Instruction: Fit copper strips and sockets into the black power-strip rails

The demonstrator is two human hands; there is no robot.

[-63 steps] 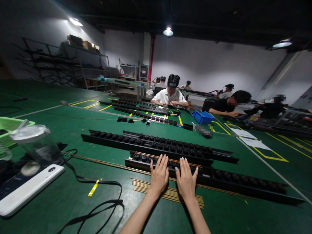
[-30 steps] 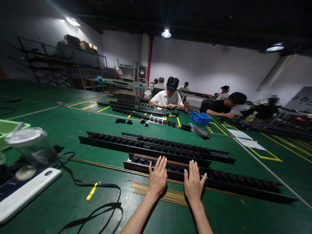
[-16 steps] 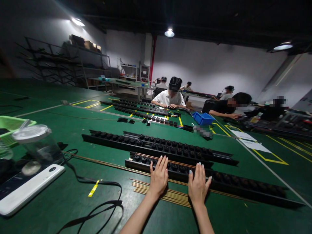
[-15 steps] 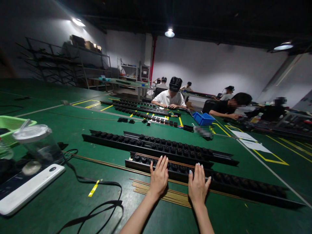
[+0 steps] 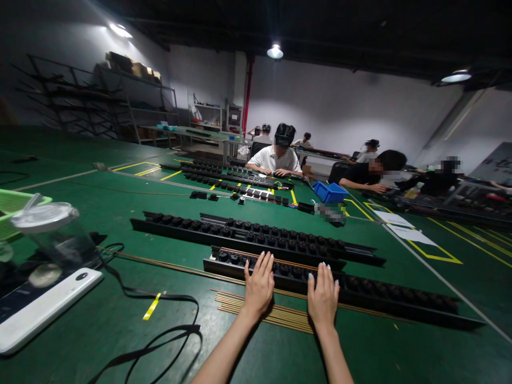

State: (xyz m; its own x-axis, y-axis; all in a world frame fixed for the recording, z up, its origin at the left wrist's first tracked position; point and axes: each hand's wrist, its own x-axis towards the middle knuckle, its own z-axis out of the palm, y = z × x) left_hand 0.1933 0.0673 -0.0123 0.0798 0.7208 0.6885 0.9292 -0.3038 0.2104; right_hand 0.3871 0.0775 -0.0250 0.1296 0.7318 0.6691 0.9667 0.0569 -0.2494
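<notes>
My left hand (image 5: 259, 285) lies with fingers stretched out over the near black channel (image 5: 420, 311), its fingertips at the front wall and over the row of round black parts inside. To the right, my right hand (image 5: 323, 296) rests the same way on that channel, fingers straight and close together. Neither hand visibly grips anything. Thin copper-coloured rods (image 5: 236, 252) run along the channel's far side. Under and between my wrists is a row of loose brass-coloured rods (image 5: 228, 305) on the green table. Longer rods (image 5: 168, 262) pass along the channel's front, partly hidden by my hands.
Behind the near channel lie more black channels (image 5: 184, 228) with round parts. At left are a clear lidded jug (image 5: 60, 234), a white device (image 5: 52, 306), a black cable (image 5: 160, 295) and a green basket (image 5: 24, 205). Across the table, a blue bin (image 5: 330, 192) stands near co-workers.
The view has shifted slightly, moving the scene a little left. My right thumb sits closer to its fingers. Both hands stay on the same channel.
</notes>
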